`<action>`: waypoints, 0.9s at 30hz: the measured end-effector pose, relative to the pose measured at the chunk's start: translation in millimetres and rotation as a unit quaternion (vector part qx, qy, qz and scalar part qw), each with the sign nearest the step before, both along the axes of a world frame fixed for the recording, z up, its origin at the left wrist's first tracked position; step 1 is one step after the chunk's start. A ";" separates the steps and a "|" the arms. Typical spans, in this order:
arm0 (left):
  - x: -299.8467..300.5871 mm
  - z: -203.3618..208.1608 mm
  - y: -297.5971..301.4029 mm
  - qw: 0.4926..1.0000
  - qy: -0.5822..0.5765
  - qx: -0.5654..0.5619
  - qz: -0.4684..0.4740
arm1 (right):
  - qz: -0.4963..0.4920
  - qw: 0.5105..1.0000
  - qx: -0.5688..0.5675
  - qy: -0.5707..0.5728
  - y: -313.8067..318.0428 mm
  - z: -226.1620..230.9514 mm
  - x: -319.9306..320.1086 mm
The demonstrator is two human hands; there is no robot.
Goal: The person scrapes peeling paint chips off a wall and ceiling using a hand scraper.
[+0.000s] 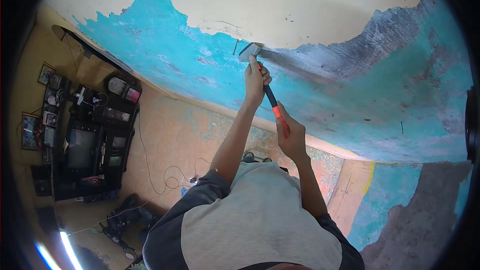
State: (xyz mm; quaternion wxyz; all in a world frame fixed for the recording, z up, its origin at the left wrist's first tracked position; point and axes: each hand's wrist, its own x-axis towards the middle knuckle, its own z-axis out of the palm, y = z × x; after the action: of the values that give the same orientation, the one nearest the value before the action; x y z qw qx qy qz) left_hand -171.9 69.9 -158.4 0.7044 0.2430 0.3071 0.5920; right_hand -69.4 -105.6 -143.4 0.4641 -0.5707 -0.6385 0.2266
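A long-handled scraper (270, 96) with a black and orange-red handle slants up to the wall. Its grey head (249, 52) meets the wall right at the border between cream paint (310, 0) and turquoise paint (155, 35). My left hand (256, 78) is closed round the handle just below the head. Lower down, my right hand (292, 134) wraps the orange-red end of the handle. Beside the scraper head, a nail (235, 46) sticks out of the wall.
Bare grey plaster (385, 35) shows at the upper right. A dark cabinet with a television (81, 146) stands at the left, and a motorbike (120, 232) at the lower left. A cable (167, 182) trails across the floor (165, 135). Another nail (401, 127) protrudes at the right.
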 end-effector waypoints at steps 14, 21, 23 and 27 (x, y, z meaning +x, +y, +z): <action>18.6 8.7 -12.3 0.996 0.075 0.041 -0.034 | -0.009 0.999 -0.041 0.013 -13.0 -23.6 2.7; 6.7 -4.2 -7.7 0.982 0.177 0.069 -0.018 | 0.028 0.999 0.033 0.028 2.3 -79.1 -28.5; 2.2 1.5 -3.2 0.979 0.188 0.076 -0.011 | 0.032 0.997 0.062 0.015 6.2 -79.1 -33.5; 1.7 4.8 -4.7 0.980 0.172 0.096 -0.019 | 0.028 0.996 0.088 0.008 7.7 -81.6 -37.0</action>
State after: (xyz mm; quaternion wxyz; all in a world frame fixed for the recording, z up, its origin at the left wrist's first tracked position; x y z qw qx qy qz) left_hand -170.2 65.2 -153.6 0.6258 0.4136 0.3605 0.5544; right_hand -106.4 -97.9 -225.0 0.5110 -0.5075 -0.6681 0.1872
